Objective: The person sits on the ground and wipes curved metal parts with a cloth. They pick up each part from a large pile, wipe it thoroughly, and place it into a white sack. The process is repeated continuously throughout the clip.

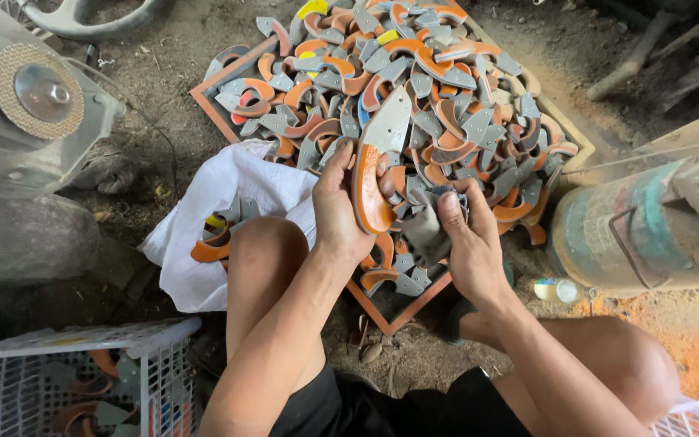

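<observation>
My left hand [340,204] grips a curved piece [375,160] with an orange handle part and a grey metal blade, held upright over the pile. My right hand [467,239] is closed on a dirty grey rag [429,229] right beside the piece's lower end. Under both hands lies a big heap of similar grey and orange curved pieces [438,105] on a flat wooden-framed tray [218,81]. My bare knees frame the hands from left and right.
A white sack [204,235] holding a few pieces lies left of my knee. A white plastic crate [66,380] sits at bottom left, a grinding disc machine [38,93] at top left, a rusty motor drum [633,226] at right. Dirt floor all around.
</observation>
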